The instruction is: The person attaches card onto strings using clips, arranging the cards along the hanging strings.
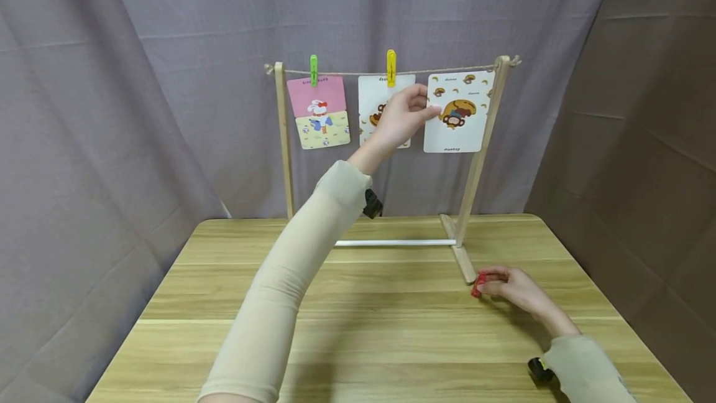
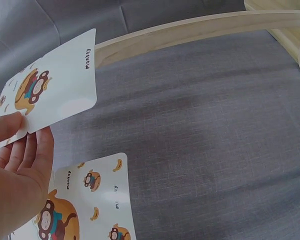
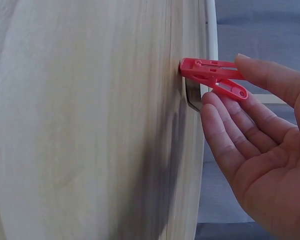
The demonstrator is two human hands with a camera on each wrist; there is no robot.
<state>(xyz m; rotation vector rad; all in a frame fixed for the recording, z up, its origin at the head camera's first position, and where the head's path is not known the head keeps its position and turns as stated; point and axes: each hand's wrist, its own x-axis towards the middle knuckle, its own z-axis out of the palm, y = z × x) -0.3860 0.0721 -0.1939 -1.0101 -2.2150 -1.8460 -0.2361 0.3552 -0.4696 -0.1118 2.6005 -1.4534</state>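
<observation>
My left hand (image 1: 404, 115) pinches the left edge of a white monkey card (image 1: 455, 132) between thumb and fingers, holding it up at the right end of the string. In the left wrist view the same card (image 2: 65, 85) tilts above a second monkey card (image 2: 102, 200). Low at the right, my right hand (image 1: 517, 291) holds a red clothespin (image 1: 478, 285) just by the rack's foot. The right wrist view shows the clothespin (image 3: 210, 72) between the thumb and the fingers, its tip near the wooden tabletop.
A wooden rack (image 1: 472, 185) carries a twine line (image 1: 352, 73). A green clothespin (image 1: 314, 69) holds a pink-and-yellow card (image 1: 330, 95), and a yellow clothespin (image 1: 391, 67) holds the middle monkey card (image 1: 366, 95). A white rod (image 1: 397, 242) joins the rack's feet on the table (image 1: 391, 316).
</observation>
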